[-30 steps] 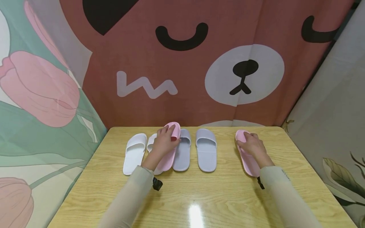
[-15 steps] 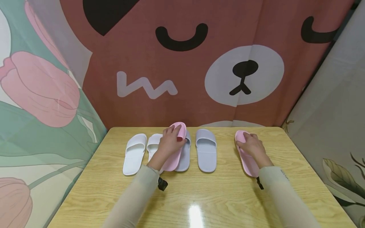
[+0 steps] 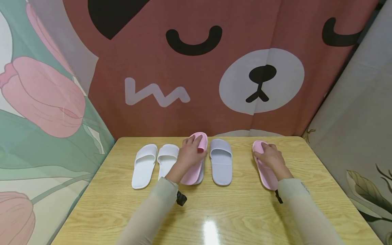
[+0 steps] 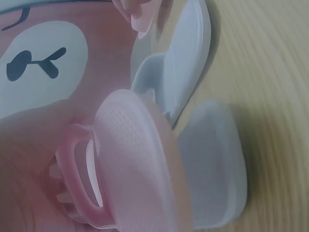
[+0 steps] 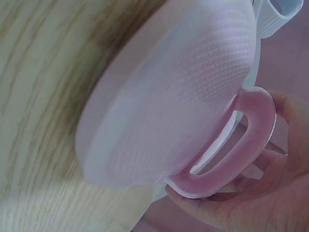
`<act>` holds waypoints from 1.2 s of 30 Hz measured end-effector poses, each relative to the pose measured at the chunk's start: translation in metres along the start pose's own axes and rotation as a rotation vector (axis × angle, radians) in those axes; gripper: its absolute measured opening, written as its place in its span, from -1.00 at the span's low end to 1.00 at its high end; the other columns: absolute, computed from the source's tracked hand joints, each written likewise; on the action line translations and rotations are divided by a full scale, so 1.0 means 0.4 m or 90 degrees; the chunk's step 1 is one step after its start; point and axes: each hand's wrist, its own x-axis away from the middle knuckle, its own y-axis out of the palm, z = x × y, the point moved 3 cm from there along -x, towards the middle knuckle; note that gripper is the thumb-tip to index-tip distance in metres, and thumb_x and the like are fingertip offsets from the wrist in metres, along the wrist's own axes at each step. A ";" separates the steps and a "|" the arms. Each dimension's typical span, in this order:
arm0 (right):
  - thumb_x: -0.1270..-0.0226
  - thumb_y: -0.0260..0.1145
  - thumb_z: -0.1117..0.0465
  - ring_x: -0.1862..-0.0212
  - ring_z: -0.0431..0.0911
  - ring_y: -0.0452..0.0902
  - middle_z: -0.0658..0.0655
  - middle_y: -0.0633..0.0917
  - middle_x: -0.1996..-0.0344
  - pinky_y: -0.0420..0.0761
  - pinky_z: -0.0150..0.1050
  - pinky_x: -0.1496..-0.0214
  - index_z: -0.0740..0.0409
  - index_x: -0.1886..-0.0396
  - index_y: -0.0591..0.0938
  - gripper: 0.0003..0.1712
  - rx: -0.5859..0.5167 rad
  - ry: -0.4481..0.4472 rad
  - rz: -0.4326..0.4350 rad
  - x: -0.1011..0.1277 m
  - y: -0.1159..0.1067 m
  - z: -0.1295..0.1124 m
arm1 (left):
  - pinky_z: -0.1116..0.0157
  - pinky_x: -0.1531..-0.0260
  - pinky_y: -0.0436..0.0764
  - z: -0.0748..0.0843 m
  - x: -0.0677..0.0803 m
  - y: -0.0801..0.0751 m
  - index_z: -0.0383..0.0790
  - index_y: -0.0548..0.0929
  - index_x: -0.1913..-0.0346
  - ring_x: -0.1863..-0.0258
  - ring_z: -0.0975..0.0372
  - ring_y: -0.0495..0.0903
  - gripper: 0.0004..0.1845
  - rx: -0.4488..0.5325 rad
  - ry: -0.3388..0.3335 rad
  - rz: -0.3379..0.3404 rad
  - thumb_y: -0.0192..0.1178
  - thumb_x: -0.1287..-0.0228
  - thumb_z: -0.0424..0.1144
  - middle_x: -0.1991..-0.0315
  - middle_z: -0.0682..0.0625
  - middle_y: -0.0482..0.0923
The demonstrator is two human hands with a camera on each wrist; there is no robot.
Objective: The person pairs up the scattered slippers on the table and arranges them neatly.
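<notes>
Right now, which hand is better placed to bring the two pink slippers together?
Left, probably. The left hand grips its pink slipper raised above the grey slipper, free to carry. The right hand holds the other pink slipper near the table.

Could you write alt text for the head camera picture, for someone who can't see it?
A person's left hand holds a pink slipper over a grey slipper; the right hand grips another pink slipper. Two white slippers and a second grey slipper lie on the wooden table.
</notes>
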 end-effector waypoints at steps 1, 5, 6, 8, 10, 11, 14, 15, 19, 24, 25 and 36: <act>-0.45 0.11 -0.22 -0.36 0.61 0.05 0.59 0.02 -0.47 0.23 0.47 -0.31 0.28 -0.62 -0.01 0.02 0.000 0.000 0.000 0.000 0.000 0.000 | -0.22 -0.22 0.43 0.003 -0.001 0.003 0.03 0.29 -0.55 -0.48 -0.14 0.17 -0.18 0.000 -0.001 -0.003 0.33 -0.27 0.07 -0.53 -0.19 0.21; -0.45 0.11 -0.22 -0.36 0.62 0.04 0.59 0.02 -0.47 0.23 0.47 -0.30 0.29 -0.62 -0.01 0.02 0.001 0.001 -0.004 0.000 -0.002 0.001 | -0.24 -0.25 0.40 0.017 -0.003 0.012 0.06 0.29 -0.56 -0.49 -0.15 0.16 -0.18 0.009 -0.002 -0.008 0.33 -0.27 0.06 -0.54 -0.18 0.20; -0.45 0.11 -0.23 -0.36 0.62 0.04 0.60 0.02 -0.47 0.23 0.47 -0.30 0.29 -0.62 -0.01 0.02 0.002 0.001 -0.005 0.000 -0.003 0.001 | -0.25 -0.26 0.39 0.021 -0.004 0.015 0.07 0.28 -0.56 -0.49 -0.14 0.16 -0.18 0.008 -0.003 -0.010 0.33 -0.27 0.07 -0.54 -0.17 0.20; -0.45 0.11 -0.23 -0.36 0.62 0.04 0.60 0.02 -0.47 0.23 0.47 -0.30 0.29 -0.62 -0.01 0.02 0.002 0.002 -0.006 0.000 -0.002 0.002 | -0.26 -0.27 0.37 0.029 -0.005 0.018 0.06 0.28 -0.56 -0.49 -0.14 0.16 -0.18 0.011 -0.003 -0.011 0.33 -0.27 0.07 -0.54 -0.17 0.20; -0.45 0.11 -0.23 -0.36 0.62 0.03 0.60 0.02 -0.47 0.22 0.47 -0.30 0.29 -0.62 -0.01 0.02 0.002 0.002 -0.005 -0.001 -0.002 0.003 | -0.27 -0.27 0.36 0.037 -0.006 0.022 0.07 0.28 -0.56 -0.50 -0.14 0.15 -0.18 0.014 -0.005 -0.015 0.33 -0.27 0.07 -0.54 -0.16 0.20; -0.45 0.11 -0.23 -0.36 0.63 0.03 0.60 0.02 -0.47 0.22 0.47 -0.30 0.29 -0.62 -0.01 0.02 0.002 0.002 -0.006 -0.002 -0.002 0.004 | -0.27 -0.26 0.36 0.041 -0.006 0.023 0.07 0.28 -0.56 -0.50 -0.13 0.15 -0.17 0.016 -0.007 -0.017 0.33 -0.26 0.07 -0.54 -0.16 0.19; -0.45 0.12 -0.23 -0.35 0.63 0.03 0.60 0.02 -0.47 0.22 0.47 -0.30 0.29 -0.62 -0.01 0.02 -0.001 0.002 -0.006 -0.002 -0.002 0.005 | -0.27 -0.25 0.37 0.051 -0.007 0.029 0.08 0.26 -0.57 -0.51 -0.13 0.13 -0.17 0.018 -0.010 -0.026 0.33 -0.27 0.08 -0.55 -0.15 0.17; -0.45 0.12 -0.23 -0.35 0.63 0.03 0.60 0.02 -0.47 0.21 0.47 -0.30 0.29 -0.62 -0.01 0.02 -0.001 0.001 -0.006 -0.002 -0.002 0.005 | -0.26 -0.25 0.38 0.054 -0.008 0.031 0.09 0.25 -0.57 -0.51 -0.12 0.12 -0.16 0.015 -0.010 -0.029 0.32 -0.27 0.08 -0.56 -0.14 0.17; -0.45 0.12 -0.21 -0.34 0.63 0.05 0.60 0.03 -0.46 0.22 0.47 -0.29 0.30 -0.61 0.00 0.01 -0.005 -0.002 -0.003 0.001 -0.005 0.005 | -0.24 -0.26 0.39 0.067 -0.013 0.037 0.09 0.24 -0.58 -0.51 -0.12 0.12 -0.16 0.006 -0.007 -0.036 0.31 -0.27 0.10 -0.56 -0.14 0.16; -0.45 0.11 -0.21 -0.33 0.63 0.06 0.61 0.04 -0.46 0.23 0.48 -0.28 0.30 -0.61 0.01 0.01 -0.002 -0.007 -0.003 0.001 -0.009 0.006 | -0.19 -0.24 0.43 0.084 -0.018 0.045 0.11 0.24 -0.57 -0.52 -0.10 0.12 -0.15 -0.008 -0.011 -0.041 0.31 -0.27 0.15 -0.57 -0.11 0.16; -0.45 0.10 -0.21 -0.34 0.63 0.05 0.60 0.04 -0.46 0.23 0.48 -0.28 0.30 -0.61 0.01 0.00 -0.002 -0.007 -0.003 0.000 -0.009 0.007 | -0.19 -0.24 0.43 0.087 -0.019 0.048 0.12 0.24 -0.57 -0.52 -0.10 0.13 -0.15 -0.010 -0.010 -0.041 0.31 -0.26 0.15 -0.57 -0.11 0.16; -0.46 0.10 -0.23 -0.34 0.64 0.04 0.61 0.02 -0.46 0.21 0.48 -0.30 0.28 -0.62 -0.02 0.02 0.004 -0.003 -0.009 -0.002 -0.012 0.013 | -0.15 -0.23 0.46 0.135 -0.026 0.069 0.11 0.24 -0.58 -0.51 -0.11 0.15 -0.15 -0.036 0.010 -0.043 0.31 -0.26 0.15 -0.56 -0.11 0.18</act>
